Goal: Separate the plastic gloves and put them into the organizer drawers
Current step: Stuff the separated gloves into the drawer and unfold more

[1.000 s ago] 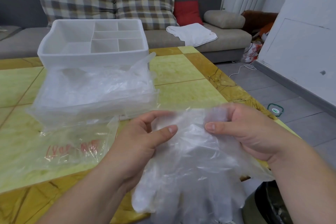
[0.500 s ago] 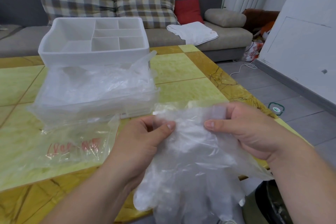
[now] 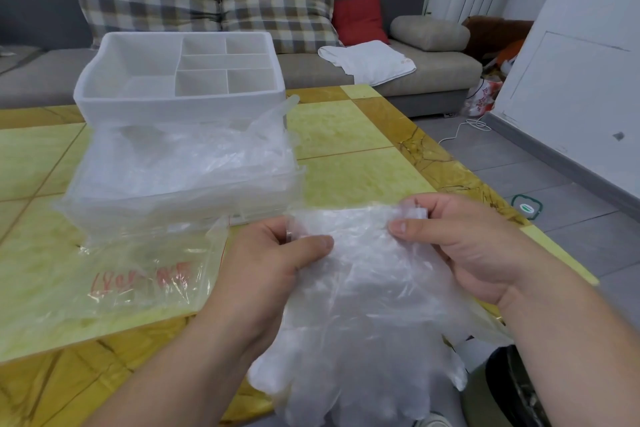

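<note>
A bunch of clear plastic gloves hangs over the table's near edge, fingers down. My left hand pinches the cuff edge at the left between thumb and fingers. My right hand pinches the cuff at the right. Behind them stands a white organizer with several open compartments on top. Its pulled-out clear drawer holds loose plastic gloves that spill over its sides.
An empty clear bag with red print lies flat on the yellow-green table, left of my hands. A grey sofa with checked cushions stands behind. A dark bin sits on the floor at the lower right.
My left thumb has closed onto the cuff edge, and both hands have drawn the cuff a little taut between them. The organizer and bag have not moved.
</note>
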The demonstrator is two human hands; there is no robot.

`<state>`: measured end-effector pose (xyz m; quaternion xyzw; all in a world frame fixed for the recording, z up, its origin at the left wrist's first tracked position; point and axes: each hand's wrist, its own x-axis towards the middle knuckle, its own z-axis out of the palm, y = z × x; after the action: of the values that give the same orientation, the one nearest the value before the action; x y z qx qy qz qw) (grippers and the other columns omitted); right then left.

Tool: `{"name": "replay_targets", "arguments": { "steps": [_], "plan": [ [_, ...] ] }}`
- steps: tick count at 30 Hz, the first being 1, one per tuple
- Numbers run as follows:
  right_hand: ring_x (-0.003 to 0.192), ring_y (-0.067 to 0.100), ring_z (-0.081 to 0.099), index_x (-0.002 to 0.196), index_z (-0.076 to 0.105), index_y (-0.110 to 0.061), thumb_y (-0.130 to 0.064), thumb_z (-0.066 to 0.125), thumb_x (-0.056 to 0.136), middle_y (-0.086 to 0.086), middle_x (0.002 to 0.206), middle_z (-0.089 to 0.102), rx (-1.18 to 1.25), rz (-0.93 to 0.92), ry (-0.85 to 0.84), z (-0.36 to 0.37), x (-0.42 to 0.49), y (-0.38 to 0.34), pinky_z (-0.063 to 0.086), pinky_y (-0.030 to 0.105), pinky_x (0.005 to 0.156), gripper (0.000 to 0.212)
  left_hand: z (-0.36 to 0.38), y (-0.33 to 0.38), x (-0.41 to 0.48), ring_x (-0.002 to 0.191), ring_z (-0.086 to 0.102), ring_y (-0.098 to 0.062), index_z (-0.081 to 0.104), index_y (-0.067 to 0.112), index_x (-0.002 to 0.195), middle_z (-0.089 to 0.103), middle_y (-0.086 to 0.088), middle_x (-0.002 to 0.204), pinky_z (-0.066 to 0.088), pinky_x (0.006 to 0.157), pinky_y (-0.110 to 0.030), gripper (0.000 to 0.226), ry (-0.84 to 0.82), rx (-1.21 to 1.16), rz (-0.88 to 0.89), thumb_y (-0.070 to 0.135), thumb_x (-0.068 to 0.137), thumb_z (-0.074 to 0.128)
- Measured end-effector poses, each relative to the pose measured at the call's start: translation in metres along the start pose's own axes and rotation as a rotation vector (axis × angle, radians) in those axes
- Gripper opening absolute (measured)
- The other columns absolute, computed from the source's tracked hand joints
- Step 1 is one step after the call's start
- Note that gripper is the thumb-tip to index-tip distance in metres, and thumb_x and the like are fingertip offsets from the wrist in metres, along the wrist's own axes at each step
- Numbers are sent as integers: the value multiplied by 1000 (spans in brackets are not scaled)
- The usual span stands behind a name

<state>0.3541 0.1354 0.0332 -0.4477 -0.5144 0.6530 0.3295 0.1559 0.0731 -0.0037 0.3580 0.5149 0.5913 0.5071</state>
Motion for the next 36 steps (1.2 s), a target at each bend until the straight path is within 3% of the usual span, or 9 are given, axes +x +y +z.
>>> {"name": "replay_targets", "arguments": {
  "steps": [7, 13, 18, 21, 24, 27, 32, 34, 36],
  "plan": [
    [60, 18, 61, 77, 70, -5, -7, 75, 64, 13, 72, 65, -10, -3, 14, 1, 2, 1, 51, 26, 58, 14, 1, -4, -2, 67, 68, -32, 67, 2, 93, 73, -18, 79, 53, 66, -40, 18, 100, 8, -20, -2, 78, 75],
    [55, 14, 58, 79, 65, -1, -3, 74, 77, 9, 66, 60, -77, -17, 57, 0, 0, -1, 48, 21, 50, 9, 6, -4, -9, 85, 70, -47, 66, 14, 119, 72, -26, 92, 55, 82, -65, 36, 78, 124, 10, 15, 84, 73],
    [75, 10, 70, 94, 75, -8, -34, 79, 66, -1, 88, 77, -245, -2, 45, 1, -14, -8, 52, 22, 65, 38, 8, 6, -18, 77, 73, -21, 61, 32, 124, 76, 0, 90, 60, 77, -43, 38, 62, 355, 160, 8, 96, 62],
    [85, 25, 71, 100, 73, -3, -29, 81, 62, 14, 97, 76, -282, 61, -68, 3, -24, -12, 53, 37, 78, 46, 6, 20, -30, 74, 70, -18, 58, 39, 120, 72, -1, 93, 59, 73, -37, 37, 69, 456, 273, 11, 97, 61],
    [80, 31, 70, 89, 76, -3, -4, 77, 76, 22, 94, 75, -189, 4, -39, 15, -33, -17, 57, 38, 74, 14, 1, 36, -40, 65, 66, -11, 56, 42, 118, 69, 0, 92, 53, 61, -21, 38, 117, 503, 332, 14, 95, 65],
    [65, 16, 64, 64, 76, -18, 3, 73, 82, 7, 71, 70, -286, -190, 25, 27, -35, -31, 51, 28, 62, 28, -13, 64, -52, 61, 67, -13, 57, 38, 120, 70, 4, 84, 58, 63, -33, 42, 180, 424, 327, 9, 92, 68],
    [62, 12, 61, 86, 73, 1, -4, 76, 83, 13, 71, 70, -559, -380, -1, 50, -31, -78, 47, 26, 59, 7, -54, 127, -51, 74, 73, -17, 53, 25, 123, 72, -3, 91, 62, 77, -43, 36, 427, 247, 426, 7, 94, 65],
    [64, 11, 61, 86, 75, -5, -5, 75, 83, 13, 79, 74, -705, -460, -56, 68, -27, -99, 46, 24, 60, 3, -61, 153, -49, 91, 70, -8, 49, 29, 131, 70, 5, 100, 59, 86, -38, 50, 324, 438, 486, 30, 87, 74],
    [65, 11, 62, 86, 77, -14, -7, 72, 82, 10, 79, 74, -825, -507, -133, 89, -22, -121, 49, 28, 62, 10, -56, 175, -43, 103, 63, 1, 44, 34, 140, 66, 15, 111, 52, 88, -23, 79, 52, 734, 416, 52, 71, 79]
  ]
}}
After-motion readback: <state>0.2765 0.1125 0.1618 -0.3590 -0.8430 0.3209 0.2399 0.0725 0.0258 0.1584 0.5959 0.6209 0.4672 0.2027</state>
